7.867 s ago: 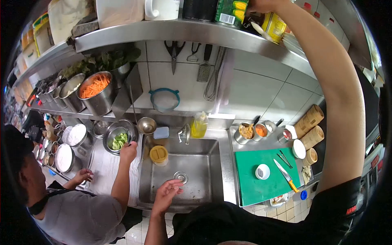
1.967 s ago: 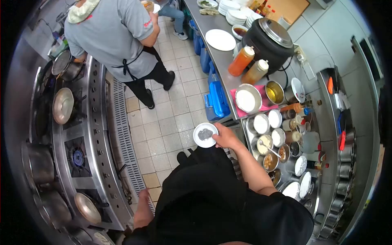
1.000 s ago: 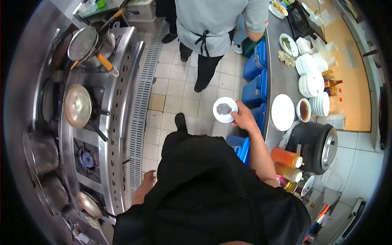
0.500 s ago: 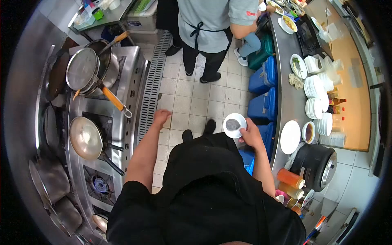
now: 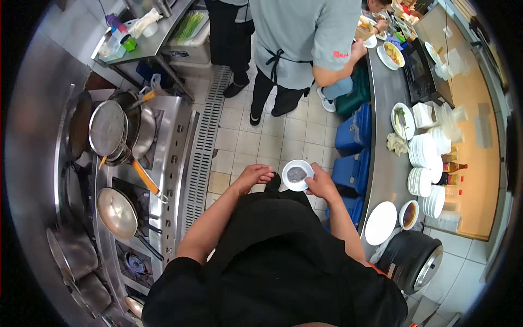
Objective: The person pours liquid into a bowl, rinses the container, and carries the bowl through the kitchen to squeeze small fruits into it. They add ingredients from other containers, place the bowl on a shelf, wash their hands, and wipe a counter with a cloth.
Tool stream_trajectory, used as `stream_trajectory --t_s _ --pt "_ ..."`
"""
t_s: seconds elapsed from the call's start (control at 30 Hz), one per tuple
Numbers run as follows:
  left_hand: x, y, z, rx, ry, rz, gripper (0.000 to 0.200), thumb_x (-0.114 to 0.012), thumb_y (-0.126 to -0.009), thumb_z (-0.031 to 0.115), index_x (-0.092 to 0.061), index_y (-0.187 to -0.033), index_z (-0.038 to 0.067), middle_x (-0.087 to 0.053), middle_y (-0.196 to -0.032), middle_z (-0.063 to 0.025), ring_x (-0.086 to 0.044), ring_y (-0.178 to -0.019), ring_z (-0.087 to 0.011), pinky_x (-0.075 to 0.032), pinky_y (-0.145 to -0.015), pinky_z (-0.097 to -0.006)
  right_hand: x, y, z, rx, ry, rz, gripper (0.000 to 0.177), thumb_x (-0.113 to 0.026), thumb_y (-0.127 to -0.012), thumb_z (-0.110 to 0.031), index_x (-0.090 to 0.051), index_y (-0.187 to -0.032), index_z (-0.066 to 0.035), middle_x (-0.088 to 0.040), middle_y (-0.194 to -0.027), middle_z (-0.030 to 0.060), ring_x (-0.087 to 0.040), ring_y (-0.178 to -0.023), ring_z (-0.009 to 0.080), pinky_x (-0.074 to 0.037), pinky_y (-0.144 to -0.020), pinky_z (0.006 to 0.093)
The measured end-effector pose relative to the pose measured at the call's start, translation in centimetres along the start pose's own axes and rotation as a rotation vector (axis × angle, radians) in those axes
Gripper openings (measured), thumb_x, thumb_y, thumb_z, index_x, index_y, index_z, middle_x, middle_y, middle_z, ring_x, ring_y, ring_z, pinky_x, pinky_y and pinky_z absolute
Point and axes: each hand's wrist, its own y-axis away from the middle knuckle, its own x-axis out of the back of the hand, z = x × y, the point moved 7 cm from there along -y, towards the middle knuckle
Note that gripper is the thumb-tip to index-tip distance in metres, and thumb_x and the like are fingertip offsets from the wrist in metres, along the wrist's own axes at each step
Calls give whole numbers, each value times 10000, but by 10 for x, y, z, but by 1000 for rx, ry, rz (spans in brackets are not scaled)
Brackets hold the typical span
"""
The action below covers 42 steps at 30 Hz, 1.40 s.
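Note:
My right hand [image 5: 322, 183] grips the rim of a small white bowl [image 5: 286, 180], thumb over the edge. A dark grey heap of something fine lies in the bowl; I cannot make out its kind. Just left of the bowl is my left hand [image 5: 255, 177], apart from it, with fingers loosely bent toward it and nothing seen in them. Both hands are in front of my black apron, over the tiled floor.
On the left is a stove [image 5: 169, 180] with a wok [image 5: 117, 212], a strainer [image 5: 107, 128] and a lit burner [image 5: 133, 263]. A counter [image 5: 376, 180] on the right bears plates and a black cooker [image 5: 411, 259]. Blue bins [image 5: 348, 171] stand below. Co-workers [image 5: 299, 49] stand ahead.
My left hand has swung right, close to the bowl. The right hand has brought the bowl left, toward the middle. One co-worker has shifted, raising an arm toward the counter.

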Motion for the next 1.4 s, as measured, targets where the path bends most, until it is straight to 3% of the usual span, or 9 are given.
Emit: stream_trajectory --t_s 0.13,0.2,0.33,0.5,0.87,1.13,1.2,1.33,1.4 --pt "-21 -21 34 -3 -111 -81 359 -683 -921 300 -654 -1128 7 -685 -962 -39 -634 -806 -97 -527 -778 -252 2 -46 -21 59 113 -127 268 -547 -838 -110 -516 -1078 6 -677 -750 199 -687 -556 268 -552 -546 392" --pt "-23 -31 51 -15 -128 -83 368 -700 -909 302 -660 -1122 4 -677 -943 -36 -631 -803 -95 -530 -764 -247 2 -65 -38 311 403 -98 273 -561 -843 -126 -519 -1080 4 -681 -772 225 -691 -579 299 -560 -621 417" --pt "-20 -46 68 -38 -123 -63 368 -732 -887 273 -662 -1117 -5 -670 -922 -35 -633 -793 -95 -537 -732 -242 8 -88 -54 132 261 -229 263 -570 -851 -153 -521 -1070 -16 -683 -789 213 -702 -641 318 -544 -688 459" --pt "-14 -71 76 42 -120 -116 275 -708 -875 170 -668 -1083 -6 -675 -913 -42 -645 -784 -110 -540 -726 -256 12 -107 -72 263 321 -184 303 -583 -861 -150 -519 -1124 -15 -682 -811 220 -699 -662 326 -536 -673 450" --pt "-15 -127 107 45 -222 -260 235 -672 -855 156 -687 -1043 16 -686 -938 -33 -641 -839 -120 -514 -749 -270 38 -101 -48 -13 -301 -28 325 -594 -976 -272 -544 -1209 -52 -686 -812 118 -643 -588 159 -510 -550 303" --pt "-43 -152 125 -21 -196 -128 212 -646 -867 153 -695 -1027 24 -681 -915 -32 -639 -819 -115 -517 -731 -267 106 -99 187 -328 -495 343 294 -651 -932 -284 -573 -999 -9 -640 -783 103 -630 -664 159 -519 -586 301" --pt "-51 -170 118 -9 -186 -103 227 -637 -871 145 -682 -1054 19 -685 -943 -34 -644 -836 -125 -522 -756 -281 118 -85 270 -364 -98 468 274 -688 -876 -277 -585 -846 -26 -664 -803 106 -662 -697 217 -547 -645 363" --pt "-88 -196 110 5 -124 -80 287 -628 -875 123 -608 -1125 -18 -682 -1055 -91 -670 -932 -193 -539 -852 -347 98 -34 418 -601 477 399 192 -583 -867 -209 -627 -863 -23 -673 -907 150 -662 -905 309 -514 -743 403" --pt "-109 -210 109 14 -127 -72 282 -626 -876 120 -603 -1121 -18 -681 -1063 -97 -672 -935 -201 -540 -855 -351 78 -7 445 -702 512 -29 223 -540 -864 -207 -650 -929 -23 -676 -966 187 -662 -996 335 -524 -797 402"
